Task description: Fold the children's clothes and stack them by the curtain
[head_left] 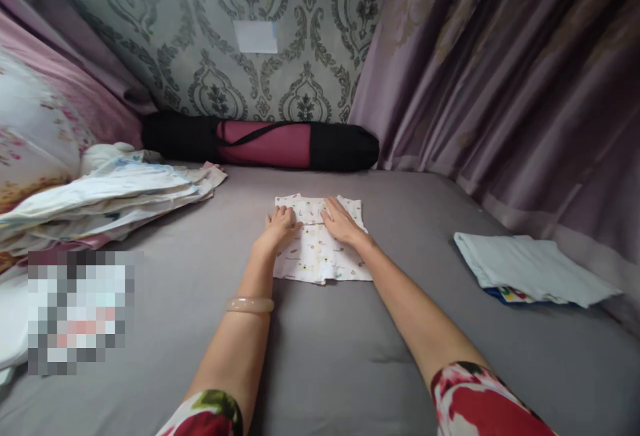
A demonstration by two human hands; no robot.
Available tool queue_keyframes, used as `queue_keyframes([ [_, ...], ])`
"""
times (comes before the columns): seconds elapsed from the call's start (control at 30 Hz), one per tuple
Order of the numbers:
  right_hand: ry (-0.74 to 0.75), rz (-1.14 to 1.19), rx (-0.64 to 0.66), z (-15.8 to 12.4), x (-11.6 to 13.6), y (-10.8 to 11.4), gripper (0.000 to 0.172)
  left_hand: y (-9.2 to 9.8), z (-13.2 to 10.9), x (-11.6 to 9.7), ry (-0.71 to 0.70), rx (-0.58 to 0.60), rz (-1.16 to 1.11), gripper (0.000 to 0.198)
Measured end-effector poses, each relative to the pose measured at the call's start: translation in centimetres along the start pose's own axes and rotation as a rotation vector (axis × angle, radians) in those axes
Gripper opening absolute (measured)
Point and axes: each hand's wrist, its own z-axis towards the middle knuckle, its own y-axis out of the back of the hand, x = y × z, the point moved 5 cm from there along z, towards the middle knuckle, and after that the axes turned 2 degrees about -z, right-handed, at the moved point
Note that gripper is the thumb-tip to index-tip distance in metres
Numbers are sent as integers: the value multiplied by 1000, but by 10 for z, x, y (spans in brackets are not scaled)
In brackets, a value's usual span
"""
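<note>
A small white garment (315, 256) with a scattered print lies folded on the grey bed sheet (330, 349), in the middle of the view. My left hand (281, 224) rests on its left side, fingers bent a little and pointing away from me. Flat on the upper right part of the cloth lies my right hand (343, 223), its fingers stretched out. Neither hand grips the fabric. A fold line runs across the garment between the two hands. A pale bangle (250, 305) sits on my left forearm.
Folded light cloths (530, 266) lie at the right. A pile of clothes (125, 189) is at the left beside a floral pillow (35, 123). Against the patterned wall (200, 36) rests a long black and maroon bag (265, 143). Purple curtains (475, 69) hang at the right.
</note>
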Motion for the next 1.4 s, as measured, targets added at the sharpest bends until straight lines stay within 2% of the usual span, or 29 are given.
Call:
queue_keyframes([
  [0.07, -52, 7, -118, -17, -22, 20, 55, 3, -2, 1, 35, -41, -1, 50],
  [0.13, -197, 22, -175, -41, -51, 36, 48, 8, -3, 4, 89, -96, 12, 51],
  [0.23, -433, 112, -137, -80, -89, 44, 37, 14, -5, 12, 189, -177, 2, 61],
  [0.33, -528, 280, -69, -110, -106, 38, 32, 19, -7, 23, 280, -205, -59, 73],
  [0.43, -503, 363, -63, -127, -103, 32, 29, 21, -6, 31, 334, -173, -81, 71],
  [0.53, -442, 305, -56, -135, -89, 32, 29, 25, -2, 34, 352, -158, -54, 66],
  [0.73, -309, 233, -53, -143, -69, 39, 44, 31, 8, 37, 381, -66, -4, 57],
  [0.87, -271, 277, -12, -147, -69, 36, 43, 32, 4, 38, 349, -7, 49, 58],
  [1.03, -211, 361, 38, -148, -72, 34, 35, 30, -24, 38, 296, 1, 5, 62],
  [1.13, -138, 422, 77, -148, -71, 34, 26, 26, -47, 40, 284, 47, -136, 75],
  [1.2, -91, 451, 117, -148, -69, 34, 28, 25, -63, 38, 259, 77, -271, 83],
  [1.33, -53, 453, 165, -151, -66, 38, 31, 23, -92, 30, 153, 237, -495, 90],
  [1.4, -33, 420, 227, -154, -65, 39, 35, 24, -104, 25, 64, 315, -529, 84],
])
